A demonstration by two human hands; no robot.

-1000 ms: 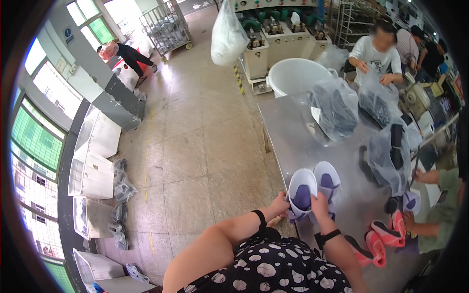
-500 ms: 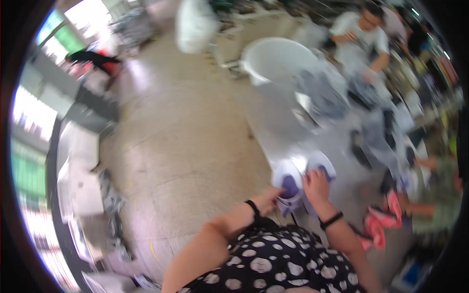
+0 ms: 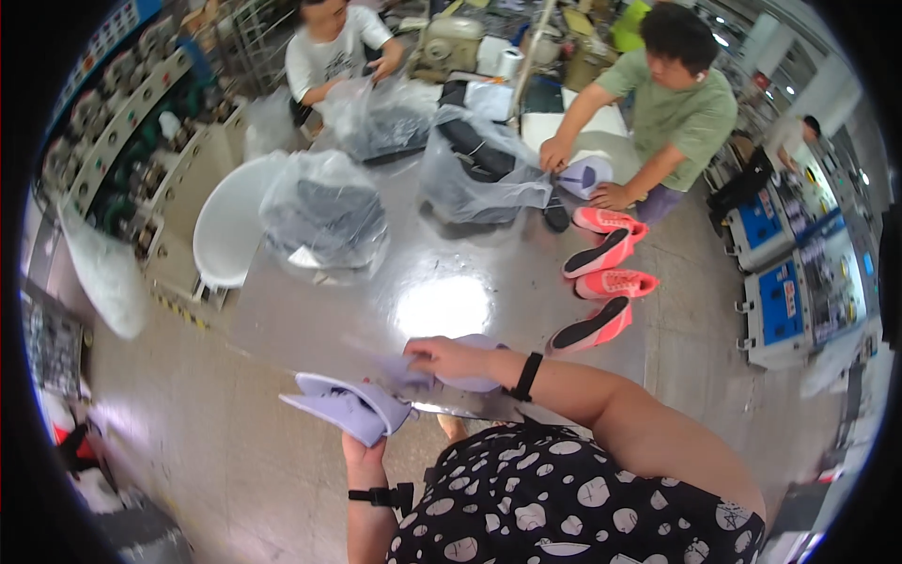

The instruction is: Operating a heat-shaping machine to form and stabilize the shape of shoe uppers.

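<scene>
A lavender shoe upper point(image 3: 340, 406) with a collar and laces rests in my left hand point(image 3: 363, 451), which grips it from below just off the table's near edge. My right hand point(image 3: 443, 357) reaches across to the left with its fingers curled. A lavender blur shows at its fingertips, too smeared to make out. Beneath that wrist, a second lavender shoe upper point(image 3: 477, 378) lies at the edge of the metal table point(image 3: 376, 324), partly covered by the hand.
Coral shoes with black soles point(image 3: 601, 249) lie along the table's right side. Clear plastic bags with dark pieces point(image 3: 329, 211) stand farther back, beside a white tub point(image 3: 218, 230). Across the table, a co-worker in green point(image 3: 691, 103) handles a lavender upper; another in white point(image 3: 329, 52) stands at far left.
My view has swung to the right. Both hands were on the pair of lavender uppers; now the left holds one off the table edge and the right has crossed over the other.
</scene>
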